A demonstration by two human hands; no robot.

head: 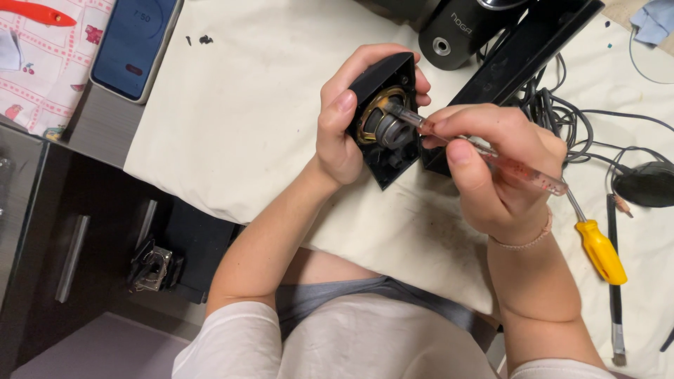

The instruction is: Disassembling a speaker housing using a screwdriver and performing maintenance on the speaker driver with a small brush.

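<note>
left hand (342,119): wraps the black speaker housing (385,119) from its left side, thumb over the front edge, fingers curled behind the top; held up off the desk (232,126), tilted, open face toward the camera.
speaker driver (382,125): sits inside the housing, gold-rimmed frame, grey magnet in the middle.
right hand (491,165): just right of the housing, fingers pressed together round a clear-handled screwdriver (484,151), thumb on top.
key relation: screwdriver's long axis runs from lower right up-left into the housing; tip end meets the driver, right hand is the nearer one to it, left only steadies.
housing location: over the cream cloth on the desk, centre of view, just left of a long black panel (519,56).
right of housing: tangle of black cables (562,112), black mouse (646,184), yellow-handled screwdriver (601,251) lying loose, thin dark tool (615,295) beside it.
above housing: black round-topped speaker body (456,28), partly cut off at the frame edge.
far left of housing: phone (133,42), screen lit.
hidden: exact tip contact inside the housing can't be made out; whether the tip is on a screw or prying, cannot tell. Left fingers behind the housing out of sight.
</note>
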